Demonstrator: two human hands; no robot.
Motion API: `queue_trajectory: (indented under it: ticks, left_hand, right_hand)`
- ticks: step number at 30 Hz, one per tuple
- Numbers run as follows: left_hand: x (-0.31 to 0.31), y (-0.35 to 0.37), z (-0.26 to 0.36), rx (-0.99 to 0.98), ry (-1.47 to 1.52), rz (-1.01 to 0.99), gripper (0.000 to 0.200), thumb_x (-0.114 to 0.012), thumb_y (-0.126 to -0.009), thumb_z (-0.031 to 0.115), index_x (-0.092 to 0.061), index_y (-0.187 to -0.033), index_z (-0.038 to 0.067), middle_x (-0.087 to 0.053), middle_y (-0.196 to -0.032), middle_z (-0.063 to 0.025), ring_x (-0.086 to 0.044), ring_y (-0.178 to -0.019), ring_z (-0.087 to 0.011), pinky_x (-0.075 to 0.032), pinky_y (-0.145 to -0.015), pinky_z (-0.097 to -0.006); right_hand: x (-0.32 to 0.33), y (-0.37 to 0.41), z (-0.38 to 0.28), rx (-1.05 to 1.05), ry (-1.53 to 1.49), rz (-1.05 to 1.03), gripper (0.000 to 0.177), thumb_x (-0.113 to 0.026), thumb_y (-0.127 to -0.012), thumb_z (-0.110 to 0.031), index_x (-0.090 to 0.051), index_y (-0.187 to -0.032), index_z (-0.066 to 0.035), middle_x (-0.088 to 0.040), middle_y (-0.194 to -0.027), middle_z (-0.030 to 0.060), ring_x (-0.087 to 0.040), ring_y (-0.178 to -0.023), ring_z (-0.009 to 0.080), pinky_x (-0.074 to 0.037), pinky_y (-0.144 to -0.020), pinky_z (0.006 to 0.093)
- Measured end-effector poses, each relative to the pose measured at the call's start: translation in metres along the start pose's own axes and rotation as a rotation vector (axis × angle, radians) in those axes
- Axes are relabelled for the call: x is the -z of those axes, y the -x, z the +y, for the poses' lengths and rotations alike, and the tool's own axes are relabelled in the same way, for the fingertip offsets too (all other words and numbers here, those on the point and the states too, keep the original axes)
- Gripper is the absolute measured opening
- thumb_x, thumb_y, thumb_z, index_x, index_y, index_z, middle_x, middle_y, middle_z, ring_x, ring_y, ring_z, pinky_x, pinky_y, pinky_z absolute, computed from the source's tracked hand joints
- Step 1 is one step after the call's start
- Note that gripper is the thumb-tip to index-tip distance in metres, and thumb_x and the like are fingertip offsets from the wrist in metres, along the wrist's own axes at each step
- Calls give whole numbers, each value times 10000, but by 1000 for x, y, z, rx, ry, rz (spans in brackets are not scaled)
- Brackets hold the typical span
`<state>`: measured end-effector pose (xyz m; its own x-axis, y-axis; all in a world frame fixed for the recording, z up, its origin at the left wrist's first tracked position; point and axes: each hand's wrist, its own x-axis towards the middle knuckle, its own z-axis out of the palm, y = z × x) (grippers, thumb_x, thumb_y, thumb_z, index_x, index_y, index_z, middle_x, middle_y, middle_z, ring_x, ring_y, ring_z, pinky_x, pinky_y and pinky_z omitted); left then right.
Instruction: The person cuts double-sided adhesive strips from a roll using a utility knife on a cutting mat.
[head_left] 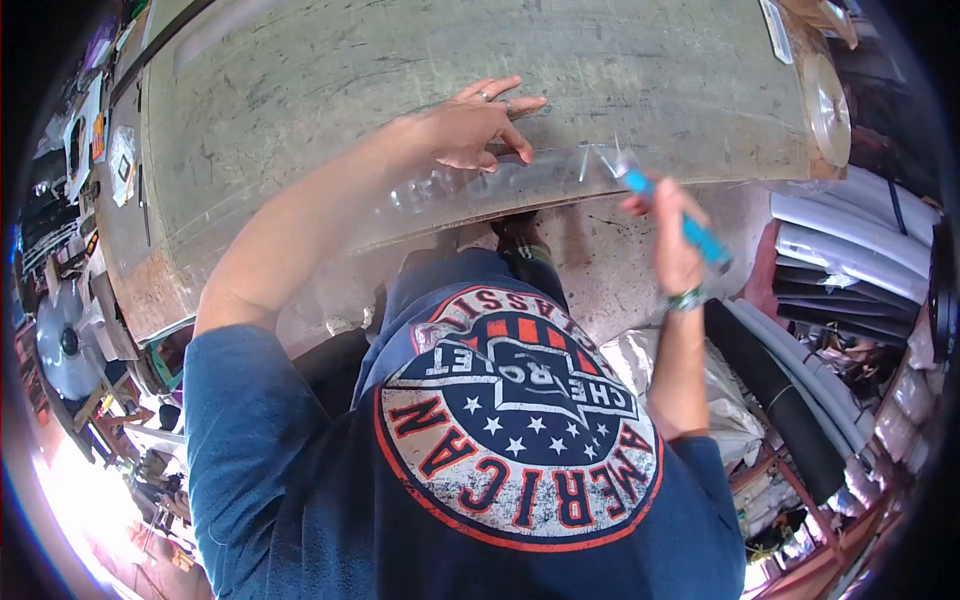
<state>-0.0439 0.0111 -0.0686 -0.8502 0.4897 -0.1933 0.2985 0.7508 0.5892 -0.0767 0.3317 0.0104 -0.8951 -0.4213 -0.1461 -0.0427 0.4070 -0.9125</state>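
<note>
My left hand (485, 125) lies palm down on the worktable (340, 90), its fingers spread, with rings showing on them. Under and beside its thumb runs a strip of clear, shiny plastic (430, 195) along the near table edge. My right hand (675, 230) is closed around a tool with a bright blue handle (705, 243). The tool's pale front end, smeared by motion, points toward the plastic at the table edge; its exact kind I cannot tell. A band circles my right wrist.
A roll of clear material (828, 110) sits at the table's right end. Several white and black rolls (850, 250) are stacked at the right, with a long black roll (780, 400) nearer me. At the left stand a round disc (68, 340) and cluttered shelves.
</note>
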Motion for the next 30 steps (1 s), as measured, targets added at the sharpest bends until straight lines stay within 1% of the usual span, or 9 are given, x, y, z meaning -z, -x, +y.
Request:
queue_trajectory:
  ticks: [1, 3, 6, 9, 16, 19, 22, 25, 30]
  left_hand:
    - [-2, 0, -3, -14, -4, 12, 548, -851, -715, 116, -769, -1223, 303, -267, -1712, 3, -140, -1583, -396, -216, -1275, -572]
    - [-8, 1, -4, -28, -10, 18, 547, -853, -717, 123, -768, -1225, 306, -270, -1711, 3, -149, -1580, -397, -216, -1273, -577]
    - [-6, -1, -4, -22, -31, 11, 556, -856, -712, 121, -769, -1228, 311, -271, -1710, 4, -160, -1578, -395, -216, -1274, -575]
    - [-4, -1, -2, -6, -30, 3, 570, -860, -706, 100, -770, -1228, 309, -263, -1713, 7, -159, -1580, -385, -212, -1276, -570]
    - [-4, 1, 2, 12, -16, -8, 596, -877, -692, 78, -765, -1231, 306, -249, -1717, 3, -155, -1585, -366, -195, -1283, -571]
    - [-6, 1, 0, 3, -25, 3, 612, -884, -685, 85, -758, -1235, 321, -248, -1718, -2, -154, -1586, -367, -198, -1281, -569]
    - [-8, 0, -3, -6, -33, 10, 630, -888, -679, 84, -753, -1240, 336, -248, -1718, -10, -153, -1586, -372, -202, -1279, -567]
    - [-7, -1, -2, -10, -47, 6, 643, -893, -669, 82, -751, -1242, 338, -252, -1716, -19, -161, -1584, -380, -210, -1275, -567]
    - [-7, -1, -2, -17, -50, 19, 638, -892, -664, 71, -758, -1230, 333, -265, -1712, -26, -181, -1577, -390, -226, -1269, -570]
  right_hand:
    - [-21, 16, 12, 34, -72, -50, 364, -543, -1081, -277, -714, -1135, 39, -739, -897, 113, -691, -817, 156, -539, -779, 315]
    - [-60, 33, 11, 149, 57, -136, 379, -513, -1081, -263, -689, -1229, 38, -741, -956, 129, -696, -861, 192, -533, -811, 329]
    - [-99, 27, 17, 290, 189, -87, 314, -525, -1062, -198, -685, -1210, 27, -721, -950, 153, -703, -859, 235, -533, -804, 336]
    - [-116, 17, 30, 294, 173, -35, 292, -523, -1050, -169, -686, -1196, 24, -703, -933, 164, -703, -861, 273, -531, -799, 344]
    - [-119, 3, 40, 390, 275, -86, 284, -509, -1061, -140, -692, -1192, 33, -693, -921, 170, -690, -819, 270, -532, -746, 359]
    - [-119, 4, 39, 283, 243, -122, 287, -543, -1049, -170, -695, -1183, 32, -703, -1095, 244, -681, -1026, 408, -534, -895, 421]
    - [-120, 4, 37, 280, 240, -120, 289, -545, -1048, -173, -694, -1182, 35, -703, -1110, 248, -681, -1034, 412, -533, -905, 423]
    - [-122, 2, 40, 376, 296, -91, 283, -524, -1062, -155, -694, -1173, 42, -688, -938, 187, -682, -815, 290, -532, -754, 371]
    - [-128, -5, 38, 436, 317, -62, 249, -561, -1041, -136, -695, -1162, 35, -686, -939, 208, -680, -837, 362, -532, -764, 395]
